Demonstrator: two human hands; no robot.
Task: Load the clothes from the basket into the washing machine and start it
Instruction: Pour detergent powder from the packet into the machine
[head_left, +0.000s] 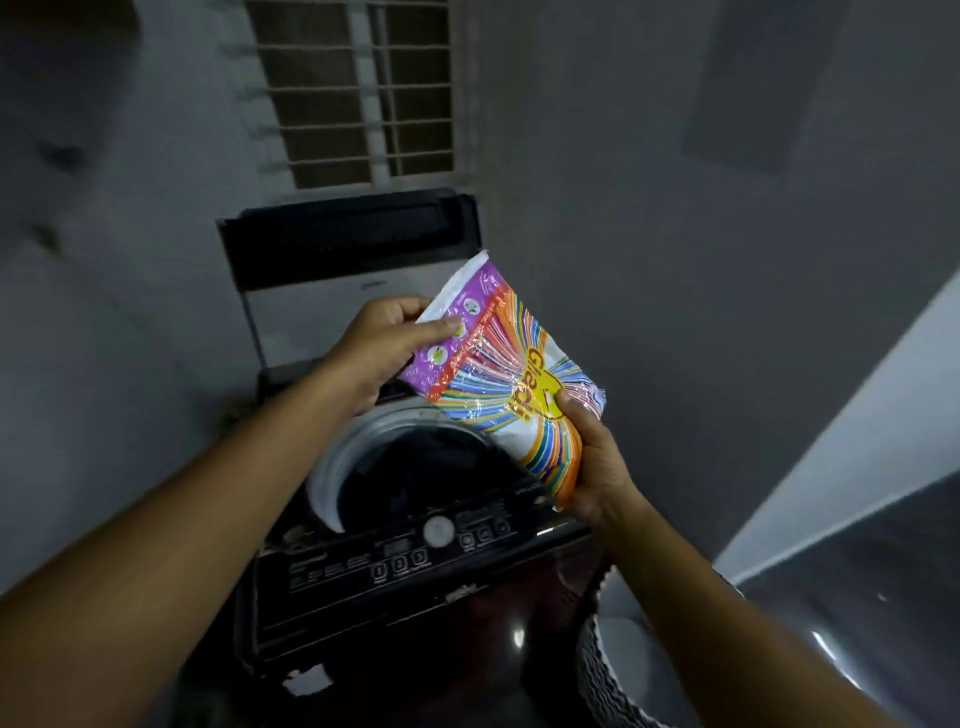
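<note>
A colourful detergent packet (498, 364) is held tilted above the open top-loading washing machine (374, 571). My left hand (379, 348) grips its upper purple end. My right hand (597, 462) holds its lower orange end. Dark clothes (431, 478) lie inside the drum under the packet. The machine's lid (348, 260) stands raised at the back. A control panel with a round white knob (439, 531) and several buttons runs along the front. A white basket (623, 654) sits on the floor to the right of the machine, partly hidden by my right forearm.
A barred window (358, 93) is in the wall behind the machine. Grey walls close in on the left and right. A dark glossy floor (857, 597) spreads at lower right beside a pale wall base.
</note>
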